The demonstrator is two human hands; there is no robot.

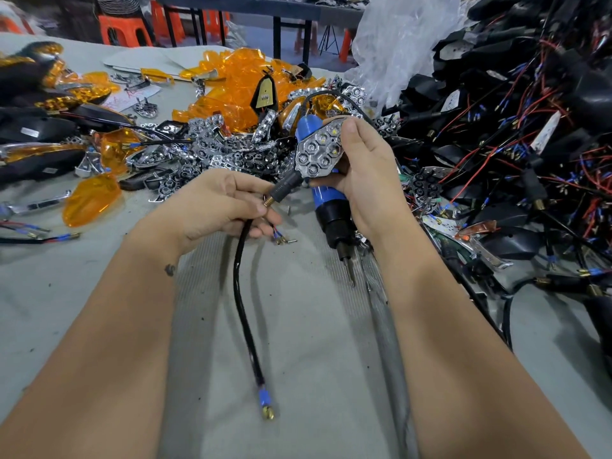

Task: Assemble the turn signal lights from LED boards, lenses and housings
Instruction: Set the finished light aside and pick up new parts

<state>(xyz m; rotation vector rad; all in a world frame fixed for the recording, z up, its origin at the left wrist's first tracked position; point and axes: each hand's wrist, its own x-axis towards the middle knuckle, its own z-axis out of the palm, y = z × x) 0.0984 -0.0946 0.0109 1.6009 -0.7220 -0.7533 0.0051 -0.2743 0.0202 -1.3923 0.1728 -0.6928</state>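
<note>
My right hand (367, 170) holds a turn signal housing with a chrome honeycomb reflector (316, 149) facing me, LEDs showing in its cells. The same hand also grips a blue electric screwdriver (326, 200), bit pointing down at the table. My left hand (215, 203) pinches the housing's black stem (284, 190) by its brass threaded end. A black cable (243, 293) hangs from there to a blue connector (265, 395) on the table. Amber lenses (231, 84) are heaped behind, chrome reflectors (215, 144) in front of them.
Black housings with red and blue wires (513, 127) pile up at the right. Finished amber lights (39, 94) lie at the left, with a loose amber lens (91, 200). A clear plastic bag (397, 38) stands at the back. Grey table cloth (298, 342) lies before me.
</note>
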